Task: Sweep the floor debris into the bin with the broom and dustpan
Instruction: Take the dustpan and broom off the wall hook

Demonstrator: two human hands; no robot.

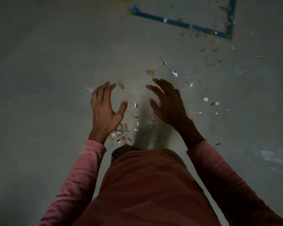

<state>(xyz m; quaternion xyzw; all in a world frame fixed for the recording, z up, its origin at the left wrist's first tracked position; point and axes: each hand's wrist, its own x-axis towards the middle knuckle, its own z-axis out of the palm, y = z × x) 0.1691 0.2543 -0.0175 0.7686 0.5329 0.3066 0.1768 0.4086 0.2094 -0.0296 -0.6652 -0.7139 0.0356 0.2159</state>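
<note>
Close in, the left hand (104,110) and right hand (168,105) hover above the floor (39,79), each grip spread apart and holding nothing. Loose debris (121,136) lies scattered beneath and beyond them, toward a blue taped corner (178,22). Neither broom, dustpan nor bin is in view, so sweeping looks unstarted. No writing is readable.

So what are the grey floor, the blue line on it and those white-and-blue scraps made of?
Grey floor: likely matt concrete, seamless and uniform. Blue line: probably adhesive tape, one end crumpled. White-and-blue scraps: apparently torn paper, creased, though blur leaves it open.
</note>
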